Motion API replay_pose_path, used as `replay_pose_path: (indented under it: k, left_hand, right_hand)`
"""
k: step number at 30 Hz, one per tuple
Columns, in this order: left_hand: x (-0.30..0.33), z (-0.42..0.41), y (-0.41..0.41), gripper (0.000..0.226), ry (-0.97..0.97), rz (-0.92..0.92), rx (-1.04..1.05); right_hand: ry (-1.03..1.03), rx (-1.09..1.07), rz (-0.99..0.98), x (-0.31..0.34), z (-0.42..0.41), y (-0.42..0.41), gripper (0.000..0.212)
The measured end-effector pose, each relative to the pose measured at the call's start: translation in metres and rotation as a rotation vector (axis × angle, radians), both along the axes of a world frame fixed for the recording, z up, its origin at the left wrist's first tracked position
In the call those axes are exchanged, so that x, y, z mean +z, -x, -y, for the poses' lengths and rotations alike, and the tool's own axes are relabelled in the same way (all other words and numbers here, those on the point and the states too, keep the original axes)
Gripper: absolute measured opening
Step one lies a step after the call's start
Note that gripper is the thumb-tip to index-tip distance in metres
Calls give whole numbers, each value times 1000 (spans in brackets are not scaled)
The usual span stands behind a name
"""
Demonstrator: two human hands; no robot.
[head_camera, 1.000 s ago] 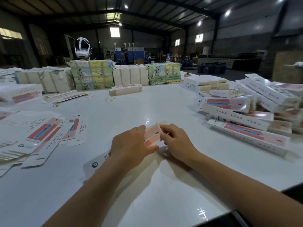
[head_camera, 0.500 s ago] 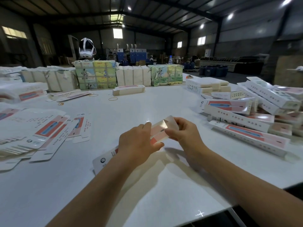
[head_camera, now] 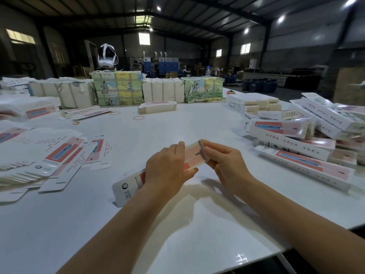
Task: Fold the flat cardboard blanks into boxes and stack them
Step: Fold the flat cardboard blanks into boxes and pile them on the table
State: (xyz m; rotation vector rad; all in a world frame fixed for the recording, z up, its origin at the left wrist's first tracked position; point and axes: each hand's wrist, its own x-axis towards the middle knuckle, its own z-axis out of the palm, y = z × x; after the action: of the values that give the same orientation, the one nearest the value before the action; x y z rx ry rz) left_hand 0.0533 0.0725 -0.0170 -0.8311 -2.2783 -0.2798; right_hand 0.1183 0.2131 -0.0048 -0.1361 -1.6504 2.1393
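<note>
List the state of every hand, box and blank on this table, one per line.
Left hand: grips the long pink-and-white cardboard box mid-length.
Right hand: pinches its far end flap.
Pink-and-white flat blanks: unfolded, fanned at left.
Folded white boxes: piled at right.

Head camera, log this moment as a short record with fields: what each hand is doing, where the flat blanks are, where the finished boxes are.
left hand: left hand grips the middle of the box
right hand: right hand pinches the box's far end flap
box: long, held over the table
flat blanks: flat blanks fanned out at the left
finished boxes: finished boxes piled at the right
</note>
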Motion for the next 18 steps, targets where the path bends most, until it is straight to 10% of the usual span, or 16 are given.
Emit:
replay_pose_path:
  k: [18]
  left_hand:
    - [5, 4, -7, 72, -89, -161, -138]
  right_hand:
    - [89, 54, -64, 1, -8, -1, 29]
